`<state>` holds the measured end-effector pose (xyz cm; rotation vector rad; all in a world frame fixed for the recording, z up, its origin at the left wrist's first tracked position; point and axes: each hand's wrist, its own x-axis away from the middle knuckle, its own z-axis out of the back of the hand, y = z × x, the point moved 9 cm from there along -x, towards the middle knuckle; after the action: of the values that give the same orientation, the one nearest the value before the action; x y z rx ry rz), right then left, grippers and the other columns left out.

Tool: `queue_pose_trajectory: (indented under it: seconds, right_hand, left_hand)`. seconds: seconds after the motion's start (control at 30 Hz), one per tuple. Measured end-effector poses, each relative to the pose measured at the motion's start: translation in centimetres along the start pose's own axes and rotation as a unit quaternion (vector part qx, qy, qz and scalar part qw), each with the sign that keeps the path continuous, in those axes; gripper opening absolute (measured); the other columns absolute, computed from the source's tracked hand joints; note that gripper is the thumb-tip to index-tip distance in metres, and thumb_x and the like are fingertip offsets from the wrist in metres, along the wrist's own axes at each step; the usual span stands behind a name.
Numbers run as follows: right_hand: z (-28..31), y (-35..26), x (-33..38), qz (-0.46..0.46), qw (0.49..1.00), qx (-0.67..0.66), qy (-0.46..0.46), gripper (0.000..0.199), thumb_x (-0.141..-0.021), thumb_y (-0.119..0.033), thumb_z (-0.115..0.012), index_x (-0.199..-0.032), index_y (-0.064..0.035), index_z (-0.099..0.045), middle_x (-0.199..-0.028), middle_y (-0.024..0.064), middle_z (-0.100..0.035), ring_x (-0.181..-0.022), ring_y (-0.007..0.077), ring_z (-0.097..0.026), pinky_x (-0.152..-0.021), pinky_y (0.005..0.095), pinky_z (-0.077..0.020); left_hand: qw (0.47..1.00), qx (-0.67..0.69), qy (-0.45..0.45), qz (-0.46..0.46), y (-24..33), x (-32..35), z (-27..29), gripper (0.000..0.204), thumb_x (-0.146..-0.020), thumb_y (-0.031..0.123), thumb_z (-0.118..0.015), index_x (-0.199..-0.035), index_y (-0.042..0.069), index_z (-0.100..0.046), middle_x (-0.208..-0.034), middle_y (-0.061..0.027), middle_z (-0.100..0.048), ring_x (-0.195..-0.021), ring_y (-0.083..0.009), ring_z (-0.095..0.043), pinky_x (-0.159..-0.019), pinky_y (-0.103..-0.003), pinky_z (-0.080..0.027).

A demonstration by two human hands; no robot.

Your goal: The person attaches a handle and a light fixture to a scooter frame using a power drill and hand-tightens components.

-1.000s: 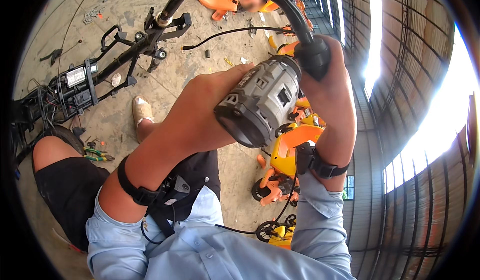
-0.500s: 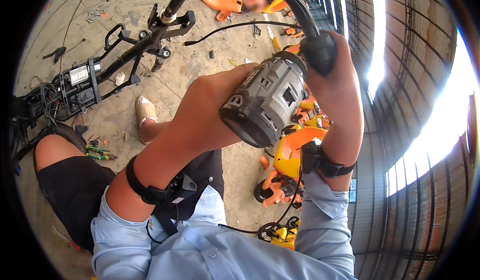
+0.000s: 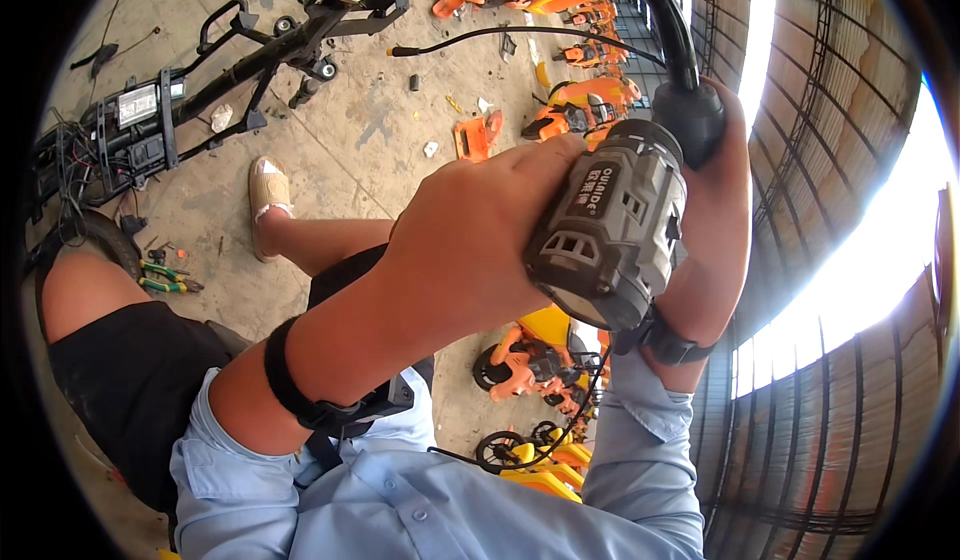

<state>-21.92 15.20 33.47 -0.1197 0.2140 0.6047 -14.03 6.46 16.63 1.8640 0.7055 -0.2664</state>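
Concrete floor below, black frame lying on it. Left hand clenched around grey power drill, raised well above floor. Right hand wrapped around black handlebar grip, just beside drill.

Cordless drill: grey-black body, held raised, rear toward camera. Handlebar grip: black, on curved bar.

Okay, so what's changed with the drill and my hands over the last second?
The grey power drill has shifted slightly right and up, closer to the black handlebar grip. The left hand still grips the drill and the right hand still holds the grip.
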Motion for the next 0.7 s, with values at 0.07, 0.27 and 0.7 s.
queue_pose_trajectory:
  seconds: [0.07, 0.27, 0.7]
  right_hand:
    - [0.2, -0.2, 0.3, 0.022, 1.0, 0.018, 0.012, 0.053, -0.082, 0.005, -0.068, -0.131, -0.0089, -0.051, -0.1, 0.0084, -0.067, -0.081, 0.0156, -0.063, -0.07, 0.0313, -0.0528]
    - [-0.3, -1.0, 0.5, -0.009, 1.0, 0.021, 0.0, 0.054, -0.081, 0.008, -0.067, -0.13, -0.0058, -0.05, -0.098, 0.0055, -0.063, -0.08, 0.0122, -0.06, -0.07, 0.0279, -0.0507]
    - [-0.2, 0.0, 0.5, -0.034, 0.999, 0.007, 0.02, 0.058, -0.08, 0.007, -0.069, -0.133, -0.005, -0.05, -0.1, 0.0044, -0.062, -0.084, 0.0113, -0.059, -0.072, 0.0279, -0.0508]
  left_hand:
    - [1.0, -0.018, -0.019, 0.006, -0.1, 0.0, -0.2, 0.066, -0.073, 0.02, -0.086, -0.129, 0.002, -0.059, -0.101, -0.0176, -0.072, -0.09, -0.0325, -0.073, -0.077, -0.036, -0.057]
    - [0.999, -0.007, -0.023, -0.034, -1.6, -0.3, 0.0, 0.07, -0.069, 0.025, -0.086, -0.13, 0.004, -0.059, -0.1, -0.0162, -0.072, -0.089, -0.0351, -0.072, -0.077, -0.039, -0.057]
    - [0.998, 0.015, -0.046, -0.031, -3.7, -0.6, -0.8, 0.078, -0.066, 0.032, -0.086, -0.134, 0.006, -0.057, -0.106, -0.0143, -0.073, -0.093, -0.0347, -0.071, -0.081, -0.04, -0.055]
